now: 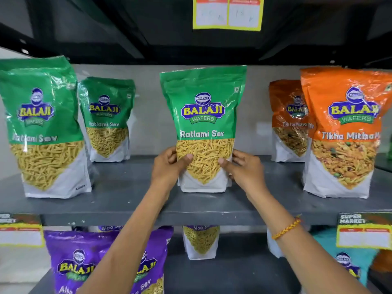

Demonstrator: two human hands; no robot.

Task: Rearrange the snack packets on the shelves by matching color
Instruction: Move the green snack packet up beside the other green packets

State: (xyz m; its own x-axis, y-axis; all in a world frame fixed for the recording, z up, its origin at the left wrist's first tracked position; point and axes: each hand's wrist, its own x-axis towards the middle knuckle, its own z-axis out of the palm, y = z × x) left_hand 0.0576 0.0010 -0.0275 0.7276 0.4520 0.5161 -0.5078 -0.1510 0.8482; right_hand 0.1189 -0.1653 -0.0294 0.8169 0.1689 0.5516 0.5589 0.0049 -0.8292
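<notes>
A green Ratlami Sev packet (202, 115) stands upright at the middle of the grey shelf (127, 200). My left hand (169, 168) grips its lower left side and my right hand (244, 170) grips its lower right side, thumbs on the front. Two more green packets stand to the left, a large one in front (42, 124) and a smaller-looking one behind (107, 117). On the right stand two orange Tikha Mitha packets, one in front (343, 132) and one behind (288, 119), partly hidden.
The shelf below holds purple Aloo Sev packets (72, 262), another purple packet further back (200, 240) and a teal packet (347, 264) at the right. Yellow price labels (228, 12) hang from shelf edges. A dark shelf underside hangs overhead.
</notes>
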